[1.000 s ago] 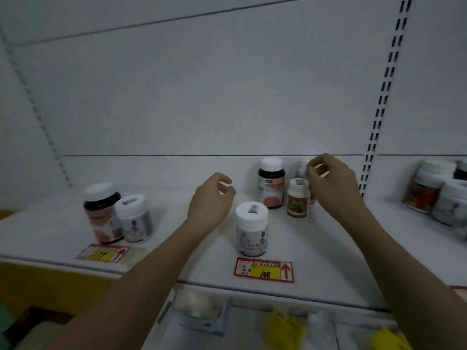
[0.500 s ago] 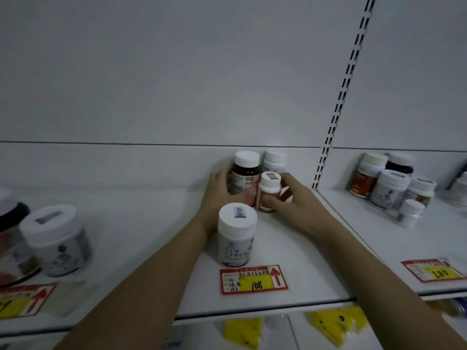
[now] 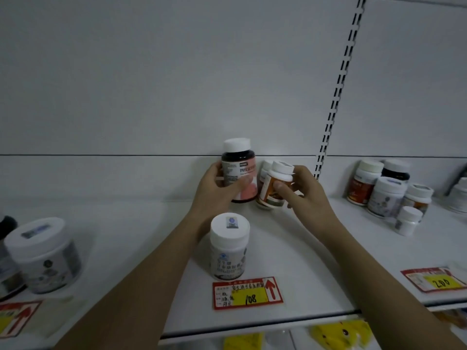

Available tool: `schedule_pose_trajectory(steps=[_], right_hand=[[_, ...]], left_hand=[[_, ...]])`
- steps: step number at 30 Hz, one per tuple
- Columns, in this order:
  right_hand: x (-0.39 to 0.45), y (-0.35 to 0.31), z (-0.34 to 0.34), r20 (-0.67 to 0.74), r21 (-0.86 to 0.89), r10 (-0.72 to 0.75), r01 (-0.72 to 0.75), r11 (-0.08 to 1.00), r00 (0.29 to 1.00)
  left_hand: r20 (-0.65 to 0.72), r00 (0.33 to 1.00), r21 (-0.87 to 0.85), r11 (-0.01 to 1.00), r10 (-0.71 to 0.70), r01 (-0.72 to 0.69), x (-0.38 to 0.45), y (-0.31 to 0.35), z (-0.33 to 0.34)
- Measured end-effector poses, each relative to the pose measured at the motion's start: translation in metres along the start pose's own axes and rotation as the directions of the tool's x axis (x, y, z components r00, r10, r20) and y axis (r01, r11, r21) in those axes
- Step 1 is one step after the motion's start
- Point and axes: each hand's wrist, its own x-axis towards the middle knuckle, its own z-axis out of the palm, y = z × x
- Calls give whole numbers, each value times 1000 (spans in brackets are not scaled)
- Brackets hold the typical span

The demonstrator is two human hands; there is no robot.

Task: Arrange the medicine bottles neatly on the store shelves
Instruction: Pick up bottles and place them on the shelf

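At the back of the white shelf, my left hand grips a dark bottle with a white cap and pink label, standing upright. My right hand grips a small orange-labelled bottle with a white cap, tilted to the right and lifted off the shelf. Another small white-capped bottle stands partly hidden behind it. A white bottle with a white cap stands nearer the front edge, between my forearms, behind a red and yellow price tag.
A wide white jar and a dark bottle stand at the left. Several bottles cluster on the right shelf section beyond the slotted upright. Another price tag lies at the right front edge. Yellow packs hang below.
My left hand has wrapped around the dark bottle. My right hand has lifted the small orange-labelled bottle off the shelf and tilted it. The view has moved closer.
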Motion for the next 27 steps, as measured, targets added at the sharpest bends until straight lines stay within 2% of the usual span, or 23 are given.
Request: schedule_pose_trajectory(steps=[7,14,19,27], right_hand=[[3,2,-6,133,288,211,-241,927,968],[6,2,-3,279,473,333,-430,769,901],[7,4,-5,331,550,348,-479,683,877],[5,-2,-6,398,565,252,-452,691,882]], left_hand=[[129,991,-36,999,-20,24,-2,4,1],[236,970,-55,996,-55,70,-1,-3,1],[219,974,-141,985,-66,99,0,-1,0],[274,956,-118,983,-107,144,3,-4,3]])
